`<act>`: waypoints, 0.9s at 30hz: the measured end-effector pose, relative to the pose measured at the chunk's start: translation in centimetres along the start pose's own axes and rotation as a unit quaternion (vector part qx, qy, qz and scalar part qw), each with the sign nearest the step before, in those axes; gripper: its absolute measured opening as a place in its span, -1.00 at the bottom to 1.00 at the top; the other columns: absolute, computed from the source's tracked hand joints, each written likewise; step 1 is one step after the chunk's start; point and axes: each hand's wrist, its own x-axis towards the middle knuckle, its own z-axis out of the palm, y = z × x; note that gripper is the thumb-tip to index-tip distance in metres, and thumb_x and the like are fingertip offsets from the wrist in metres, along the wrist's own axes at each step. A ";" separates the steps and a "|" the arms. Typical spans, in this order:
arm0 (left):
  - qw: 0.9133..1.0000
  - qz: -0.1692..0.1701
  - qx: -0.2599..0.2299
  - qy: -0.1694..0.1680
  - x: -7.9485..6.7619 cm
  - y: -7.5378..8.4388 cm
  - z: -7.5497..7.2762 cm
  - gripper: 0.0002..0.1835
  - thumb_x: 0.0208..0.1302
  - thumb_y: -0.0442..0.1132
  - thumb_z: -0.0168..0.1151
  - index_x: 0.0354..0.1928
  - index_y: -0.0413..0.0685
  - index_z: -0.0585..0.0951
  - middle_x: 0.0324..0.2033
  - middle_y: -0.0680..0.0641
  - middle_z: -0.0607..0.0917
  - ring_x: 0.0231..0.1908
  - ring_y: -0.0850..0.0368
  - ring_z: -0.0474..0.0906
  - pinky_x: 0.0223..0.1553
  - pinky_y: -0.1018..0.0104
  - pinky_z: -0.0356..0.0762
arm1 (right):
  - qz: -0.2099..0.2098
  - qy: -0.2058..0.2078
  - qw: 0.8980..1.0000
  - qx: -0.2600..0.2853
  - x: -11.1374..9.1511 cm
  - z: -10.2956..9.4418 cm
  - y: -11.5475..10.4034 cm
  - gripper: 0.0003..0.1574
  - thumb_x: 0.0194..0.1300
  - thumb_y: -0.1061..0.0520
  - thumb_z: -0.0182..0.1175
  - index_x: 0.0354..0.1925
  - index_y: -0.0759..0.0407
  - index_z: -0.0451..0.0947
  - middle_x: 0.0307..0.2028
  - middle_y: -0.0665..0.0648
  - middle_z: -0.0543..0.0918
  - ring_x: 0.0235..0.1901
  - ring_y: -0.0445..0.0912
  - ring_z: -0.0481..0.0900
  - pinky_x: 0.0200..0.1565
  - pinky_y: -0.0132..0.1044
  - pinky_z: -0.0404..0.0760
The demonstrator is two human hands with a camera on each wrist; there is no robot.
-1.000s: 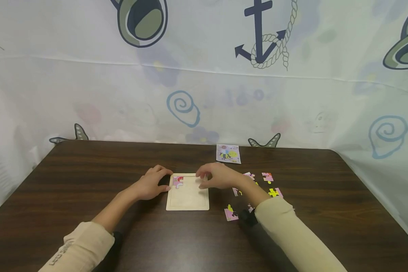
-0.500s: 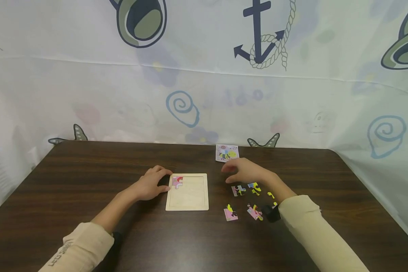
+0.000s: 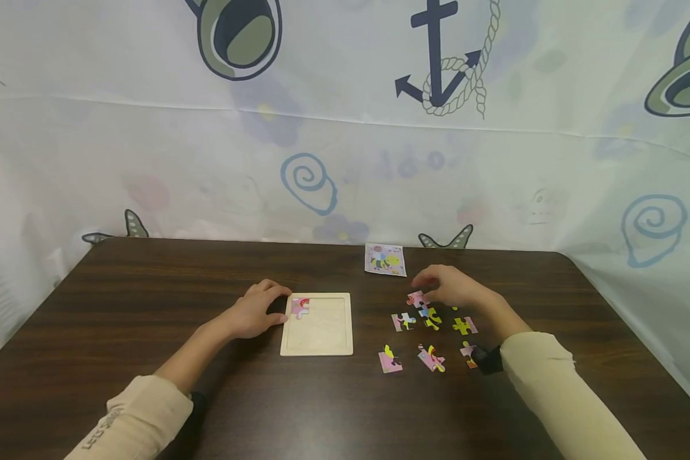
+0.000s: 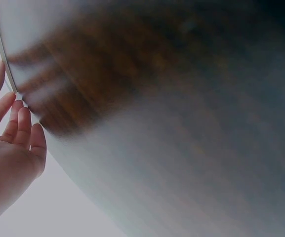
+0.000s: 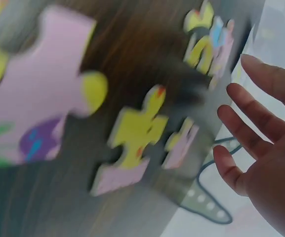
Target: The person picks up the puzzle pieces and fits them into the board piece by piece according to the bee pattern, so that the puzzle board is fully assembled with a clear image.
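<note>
My left hand (image 3: 257, 311) rests against the left edge of a square wooden puzzle tray (image 3: 322, 338), thumb and fingertips touching its rim. One pink puzzle piece with a red pattern (image 3: 299, 308) lies in the tray's upper left corner. Over the far side of the loose pieces, my right hand (image 3: 451, 286) hovers with loosely bent fingers and holds nothing. Its fingertips overlap a pink piece (image 3: 415, 299) in the head view. The right wrist view shows the fingers apart, with a yellow and pink piece (image 5: 135, 138) on the table beside them.
Several other loose pieces lie right of the tray, among them a pink and yellow one (image 3: 390, 360) and a yellow one (image 3: 465, 326). A bee picture card (image 3: 385, 259) lies at the far edge of the dark wooden table (image 3: 207, 275). A printed cloth hangs behind.
My right hand has moved right from above the tray to over the loose pieces, uncovering some of them. The left hand has stayed at the tray's edge.
</note>
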 end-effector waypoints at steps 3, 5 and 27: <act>1.000 0.000 0.000 0.001 0.0 0.0 0.0 -0.53 0.21 -0.24 0.21 0.14 -0.25 0.40 0.05 -0.29 0.36 0.08 -0.28 0.22 -0.03 -0.29 0.19 | 0.006 0.005 1.000 -0.007 -0.3 -0.1 0.7 -0.67 0.18 0.30 0.20 -0.05 0.27 0.53 -0.07 0.20 0.53 -0.02 0.13 0.45 -0.03 -0.01 0.44; 1.000 0.001 0.000 0.002 0.0 0.0 0.0 -0.53 0.21 -0.25 0.20 0.14 -0.25 0.40 0.04 -0.29 0.36 0.08 -0.28 0.22 -0.04 -0.29 0.19 | 0.009 0.007 1.000 -0.010 -0.4 0.0 1.0 -0.68 0.18 0.30 0.20 -0.05 0.25 0.54 -0.09 0.19 0.52 -0.04 0.12 0.46 -0.03 -0.01 0.44; 1.000 -0.008 -0.001 -0.003 0.0 0.0 0.0 -0.52 0.22 -0.24 0.20 0.16 -0.23 0.38 0.07 -0.29 0.34 0.09 -0.27 0.21 -0.01 -0.28 0.17 | -0.020 0.053 0.998 -0.036 -0.6 1.1 2.0 -0.76 0.13 0.28 0.25 -0.16 0.20 0.57 -0.16 0.15 0.48 -0.12 0.10 0.41 -0.05 0.10 0.34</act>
